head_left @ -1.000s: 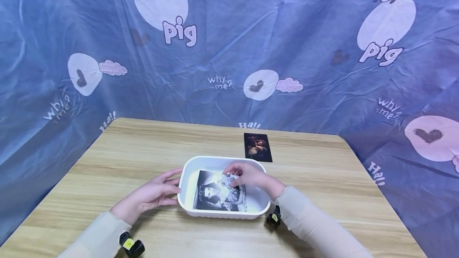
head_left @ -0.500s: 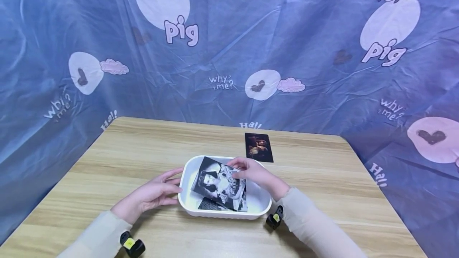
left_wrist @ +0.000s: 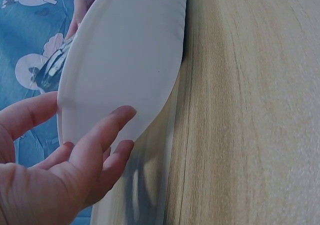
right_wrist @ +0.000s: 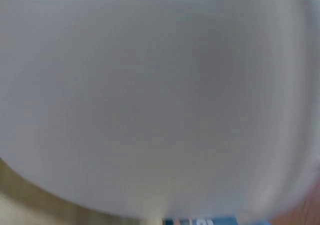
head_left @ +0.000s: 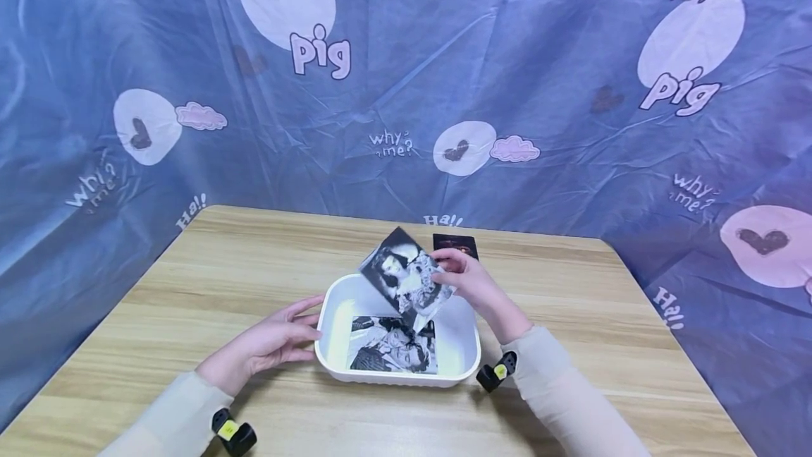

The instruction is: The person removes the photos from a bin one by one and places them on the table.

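Note:
My right hand [head_left: 472, 288] pinches a black-and-white photo print [head_left: 406, 277] by its right side, with the print tilted above the back of a white plastic tub [head_left: 336, 323]. Another black-and-white photo [head_left: 393, 348], of faces close together, lies on the tub's floor. My left hand [head_left: 279, 337] touches the tub's left end; in the left wrist view its loosely spread fingers [left_wrist: 117, 120] rest against the outer wall. The right wrist view is filled by the blurred white tub wall [right_wrist: 150, 95], hiding the fingers there.
A dark photo card [head_left: 457, 242] lies on the wooden table [head_left: 254, 252] behind the tub, partly covered by my right hand and the lifted print. A blue patterned cloth [head_left: 355, 90] hangs behind the table and at its sides.
My right hand has lifted the upper print out of the tub, moving up and back while it turned. The photo underneath now shows. My left hand stays at the tub's left end.

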